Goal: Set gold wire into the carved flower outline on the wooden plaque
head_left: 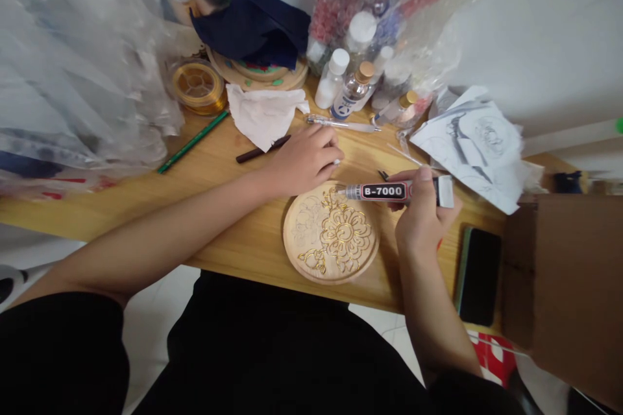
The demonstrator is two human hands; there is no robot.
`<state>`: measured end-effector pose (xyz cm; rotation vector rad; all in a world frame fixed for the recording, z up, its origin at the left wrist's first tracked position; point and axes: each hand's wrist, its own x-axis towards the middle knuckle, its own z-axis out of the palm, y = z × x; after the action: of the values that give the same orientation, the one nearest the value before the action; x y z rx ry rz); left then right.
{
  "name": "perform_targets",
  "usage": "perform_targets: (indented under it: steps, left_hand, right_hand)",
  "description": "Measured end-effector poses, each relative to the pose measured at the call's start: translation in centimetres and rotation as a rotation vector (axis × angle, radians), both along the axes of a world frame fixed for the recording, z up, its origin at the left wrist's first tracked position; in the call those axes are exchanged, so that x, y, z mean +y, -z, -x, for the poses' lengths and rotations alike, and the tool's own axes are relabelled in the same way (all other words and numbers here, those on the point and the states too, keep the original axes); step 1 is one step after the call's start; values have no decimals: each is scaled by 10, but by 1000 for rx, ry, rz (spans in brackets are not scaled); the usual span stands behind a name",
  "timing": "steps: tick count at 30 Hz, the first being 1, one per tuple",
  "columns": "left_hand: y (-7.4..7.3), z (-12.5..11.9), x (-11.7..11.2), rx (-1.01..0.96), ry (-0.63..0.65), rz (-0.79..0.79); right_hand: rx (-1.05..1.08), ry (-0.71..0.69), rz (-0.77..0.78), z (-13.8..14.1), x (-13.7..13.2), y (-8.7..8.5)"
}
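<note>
My right hand point(422, 217) is wrapped round a glue tube point(384, 192) marked B-7000, held nearly level. The tube's thin nozzle points left, over the upper edge of a round wooden plaque point(304, 264). Gold wire point(344, 232) outlines a large flower and smaller shapes on the plaque, with a pencil drawing at its upper left. Whether the nozzle touches the surface is unclear. Just beyond the plaque's far edge, my left hand point(311, 159) rests with curled fingers. A small white bit shows at its fingertips, too small to name.
Behind the hands lie a white cloth point(265, 113), a green pencil point(193, 141), a clear pen point(345, 124) and a gold wire spool point(198, 85). Several small bottles point(332, 78) stand at the back. Right are paper sketches point(474, 142), a phone point(479, 275) and a cardboard box point(577, 292).
</note>
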<state>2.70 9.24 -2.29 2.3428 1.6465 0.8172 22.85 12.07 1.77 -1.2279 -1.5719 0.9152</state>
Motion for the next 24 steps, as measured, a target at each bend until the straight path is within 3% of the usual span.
perform_targets:
  steps: [6, 24]
  left_hand:
    - [0, 0, 0, -15, -4, 5]
    - [0, 0, 0, 1, -5, 0]
  right_hand:
    - [-23, 46, -11, 0, 1, 1]
    - [-4, -31, 24, -1, -2, -3]
